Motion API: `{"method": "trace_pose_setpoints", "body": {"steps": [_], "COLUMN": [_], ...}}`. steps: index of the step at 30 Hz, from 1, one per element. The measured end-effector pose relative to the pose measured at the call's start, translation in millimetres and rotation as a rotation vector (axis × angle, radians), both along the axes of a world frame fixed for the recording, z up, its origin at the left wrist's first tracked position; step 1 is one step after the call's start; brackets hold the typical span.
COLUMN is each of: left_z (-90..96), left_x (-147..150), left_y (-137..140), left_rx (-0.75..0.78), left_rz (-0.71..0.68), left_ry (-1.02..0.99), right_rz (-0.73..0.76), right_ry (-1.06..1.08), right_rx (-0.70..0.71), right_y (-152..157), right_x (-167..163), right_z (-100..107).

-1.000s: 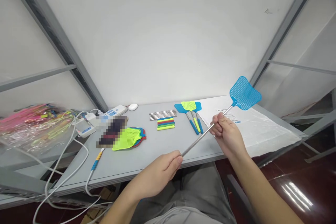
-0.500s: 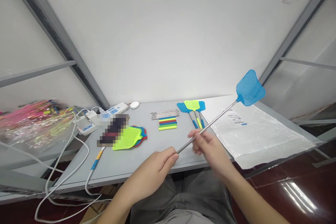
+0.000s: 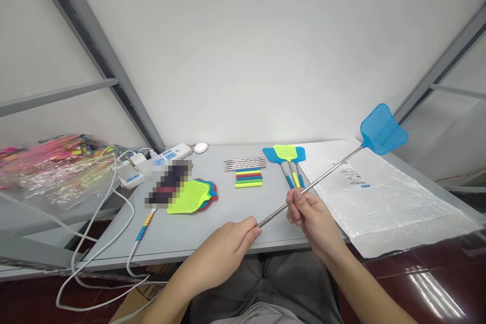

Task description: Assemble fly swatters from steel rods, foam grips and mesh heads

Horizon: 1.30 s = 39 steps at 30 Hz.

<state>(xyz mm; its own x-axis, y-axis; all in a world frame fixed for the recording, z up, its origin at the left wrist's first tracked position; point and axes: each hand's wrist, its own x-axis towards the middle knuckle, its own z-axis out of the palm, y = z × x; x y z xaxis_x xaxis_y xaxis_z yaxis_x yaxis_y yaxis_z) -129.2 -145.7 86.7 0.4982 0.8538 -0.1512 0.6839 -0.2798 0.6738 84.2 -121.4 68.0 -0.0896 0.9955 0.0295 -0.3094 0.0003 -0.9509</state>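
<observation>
A fly swatter (image 3: 382,130) with a blue mesh head and a long thin metal rod slants up to the right in front of me. Around the rod's lower end my left hand (image 3: 233,243) is closed, hiding that end. My right hand (image 3: 309,212) grips the rod farther up, its thumb and fingers pinched on the metal. Beyond the right hand lie several shorter swatters (image 3: 285,153), two blue and one yellow-green, with matching handles. In the middle of the table are a row of metal rods (image 3: 245,163) and several coloured handle tubes (image 3: 248,178).
A stack of swatter heads (image 3: 188,198), yellow-green on top, lies left on the grey table (image 3: 228,217). Nearby are power strips (image 3: 176,153), a white cable (image 3: 131,258), a round white object (image 3: 200,148) and a blurred-out item. A white plastic bag (image 3: 368,207) covers the right side.
My right hand's fingers have closed round the rod, where they were looser before. The camera view has shifted slightly left, so the scene sits farther right. My left hand keeps its hold.
</observation>
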Motion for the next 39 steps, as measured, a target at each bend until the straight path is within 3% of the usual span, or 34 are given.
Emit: {"method": "trace_pose_setpoints", "body": {"steps": [7,21,27,31,36,39], "left_z": [-6.3,-5.5,-1.8,-4.3,-8.6,-10.0], "left_x": [-22.3,-52.7,-64.5,-55.3,-33.9,-30.6], "left_y": [0.3,-14.4,-13.7,-12.5,-22.4,-31.6], "left_rx": [-0.008,-0.057,0.057,0.188,0.255,0.273], "left_rz": [-0.028,0.031,0.09,0.142,0.145,0.13], "left_ry": [0.038,0.143,0.193,0.211,0.214,0.248], "right_rz": [-0.136,-0.248,-0.363,-0.4,-0.005,-0.043], "right_ry": [0.101,0.17,0.256,0.235,0.048,0.072], "right_rx": [-0.041,0.002,0.004,0.064,-0.004,0.015], "right_y": [15.0,32.8,41.3,30.6,-9.4,-24.0], "right_x": [27.6,64.3,83.2,58.0,-3.2,-8.7], "right_z": [6.5,17.5,15.8,8.1,-7.0,-8.0]}}
